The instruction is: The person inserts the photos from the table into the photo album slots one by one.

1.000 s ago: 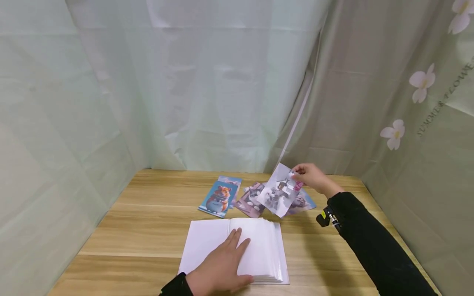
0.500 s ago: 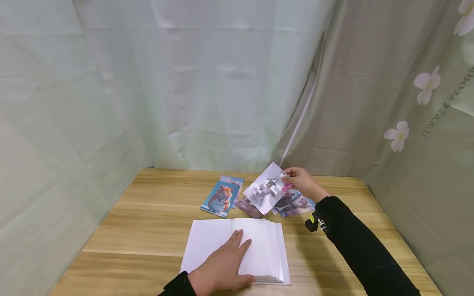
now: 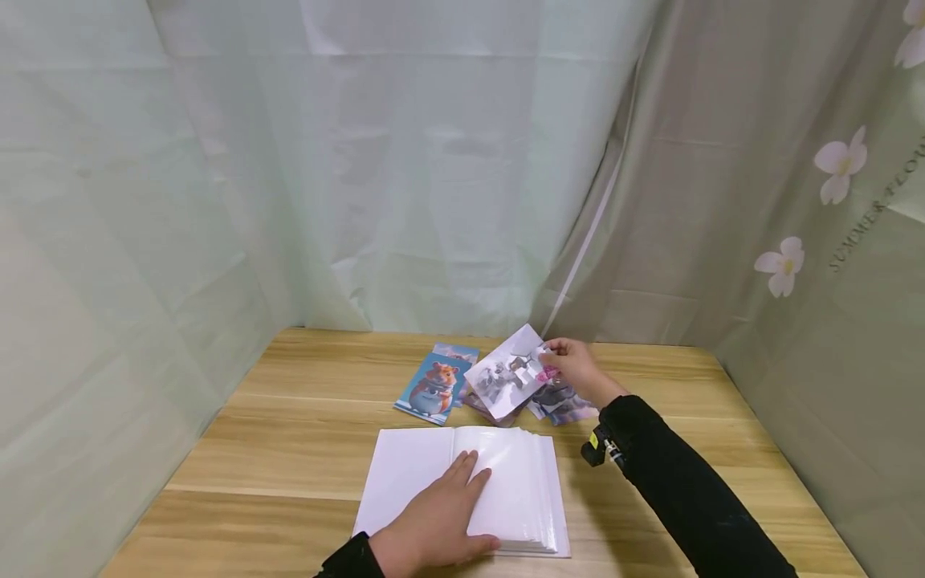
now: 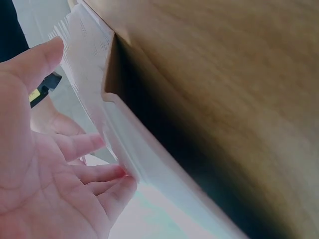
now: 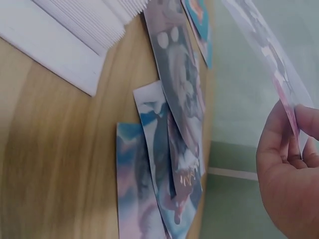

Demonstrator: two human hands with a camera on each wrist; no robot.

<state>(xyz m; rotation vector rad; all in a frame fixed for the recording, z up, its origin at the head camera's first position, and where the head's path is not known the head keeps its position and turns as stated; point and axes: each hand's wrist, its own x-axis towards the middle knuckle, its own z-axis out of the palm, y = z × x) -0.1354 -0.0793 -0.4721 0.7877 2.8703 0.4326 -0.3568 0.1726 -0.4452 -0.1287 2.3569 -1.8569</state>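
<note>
A white photo album (image 3: 499, 482) lies spread on the table with its clear-sleeved pages showing. My left hand (image 3: 437, 518) rests on it with the fingers straight, and the left wrist view shows the fingertips touching the album (image 4: 124, 134) near its spine. Above the pile of pictures, my right hand (image 3: 578, 369) pinches a photo card (image 3: 508, 373) by its right edge, thumb against fingers. This card has a pale border and a grey and pink picture. In the right wrist view the card (image 5: 269, 55) is raised off the table, seen nearly edge-on.
Several loose photo cards (image 5: 174, 84) overlap on the table behind the album. A blue card with a hamster (image 3: 433, 389) lies left of them, over another card. Pale curtains (image 3: 433, 201) enclose the wooden table (image 3: 275, 449) at the back and sides.
The right hand has moved left and slightly down with the photo card, which now tilts more and hangs over the middle of the pile. The left hand stays on the album.
</note>
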